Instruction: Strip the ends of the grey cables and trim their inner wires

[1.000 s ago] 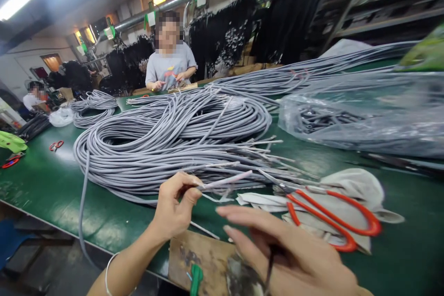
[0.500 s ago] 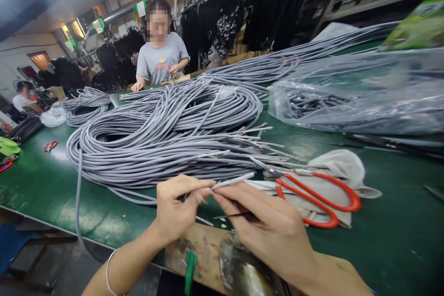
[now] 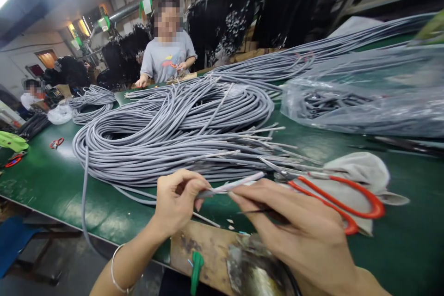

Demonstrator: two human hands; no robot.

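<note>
My left hand (image 3: 175,203) pinches the end of a grey cable (image 3: 236,184) just above the near edge of the green table (image 3: 52,180). My right hand (image 3: 294,231) is closed around a thin dark strand (image 3: 258,212) and its fingertips touch the same cable end from the right. The cable's stripped pale tip points right toward red-handled scissors (image 3: 340,201) lying on a pale cloth (image 3: 360,171). A big coil of grey cables (image 3: 173,134) lies just beyond my hands.
A worn wooden board (image 3: 208,252) with a green clip (image 3: 196,273) sits at the table edge under my hands. A plastic bag of cables (image 3: 364,97) lies at right. A person in a grey shirt (image 3: 168,58) works across the table; another sits far left.
My right hand came in from the lower right and closed onto the cable end held by my left hand. The view shifted slightly.
</note>
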